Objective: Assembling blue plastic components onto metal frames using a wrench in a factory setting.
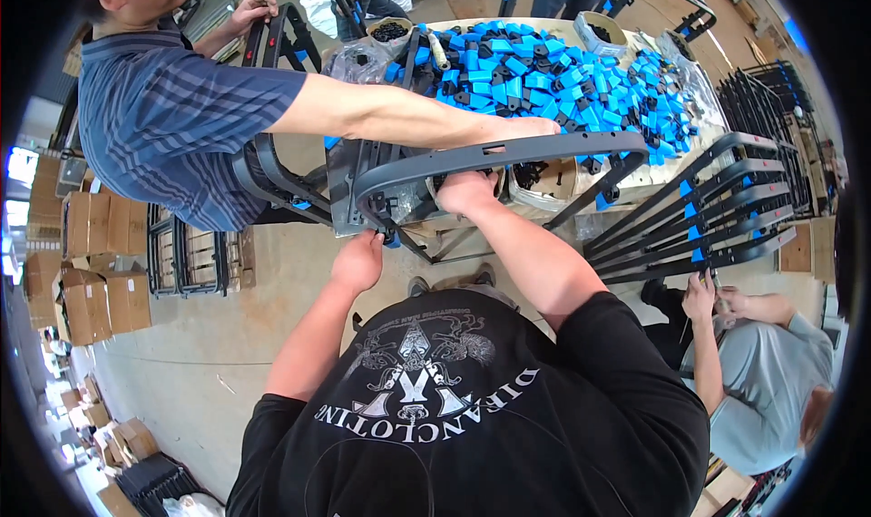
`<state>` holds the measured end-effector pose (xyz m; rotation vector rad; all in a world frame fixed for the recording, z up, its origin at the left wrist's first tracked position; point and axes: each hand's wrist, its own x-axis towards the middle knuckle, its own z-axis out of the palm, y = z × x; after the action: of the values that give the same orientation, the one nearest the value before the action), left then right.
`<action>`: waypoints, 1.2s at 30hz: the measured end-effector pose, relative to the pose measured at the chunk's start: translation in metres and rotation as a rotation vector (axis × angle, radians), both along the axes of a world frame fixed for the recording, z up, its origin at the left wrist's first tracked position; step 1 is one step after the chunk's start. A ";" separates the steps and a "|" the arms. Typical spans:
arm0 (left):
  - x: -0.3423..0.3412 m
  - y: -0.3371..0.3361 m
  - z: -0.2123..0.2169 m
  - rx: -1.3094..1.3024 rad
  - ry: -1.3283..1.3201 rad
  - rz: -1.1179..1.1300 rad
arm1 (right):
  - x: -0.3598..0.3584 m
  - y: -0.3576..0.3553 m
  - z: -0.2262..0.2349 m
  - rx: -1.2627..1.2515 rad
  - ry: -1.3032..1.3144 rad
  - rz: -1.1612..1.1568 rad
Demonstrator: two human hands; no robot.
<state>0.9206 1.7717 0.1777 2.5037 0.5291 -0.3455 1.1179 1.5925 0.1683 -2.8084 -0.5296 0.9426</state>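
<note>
A curved dark metal frame point(508, 157) stands in front of me at the table's near edge. My left hand point(359, 261) is closed in a pinch at its lower left part, by a small blue and black fitting point(391, 238); what lies between the fingers is hidden. Behind the frame's bar, my right hand point(466, 191) reaches into a container at the table edge, its fingertips out of sight. Beside it, an open box point(542, 199) holds small black parts. Loose blue and black plastic pieces point(531, 73) are heaped on the table beyond.
At left, a co-worker in a striped shirt point(172, 127) stretches an arm across the table above my frame. More frames point(717, 209) stand in a row at right, where a person in grey point(767, 372) works low down. Cardboard boxes point(102, 236) are stacked far left.
</note>
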 end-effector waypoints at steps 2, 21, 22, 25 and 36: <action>-0.006 -0.004 0.007 0.027 0.017 0.055 | -0.012 -0.019 0.023 0.063 0.003 0.003; -0.067 -0.017 0.039 -0.696 -0.662 0.406 | -0.124 -0.133 -0.006 0.710 -0.175 0.090; -0.079 0.002 0.034 -0.701 -0.664 0.409 | -0.136 -0.135 -0.005 0.705 -0.083 -0.090; -0.101 0.041 0.004 -0.636 -0.711 0.448 | -0.164 -0.125 0.003 0.650 0.001 -0.298; -0.037 0.044 -0.080 -0.896 -0.606 0.637 | -0.231 -0.070 -0.003 0.763 0.078 -0.297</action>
<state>0.8831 1.8160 0.0981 1.3687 0.6769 0.3545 0.8874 1.5229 0.1649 -2.0763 -0.3451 0.6087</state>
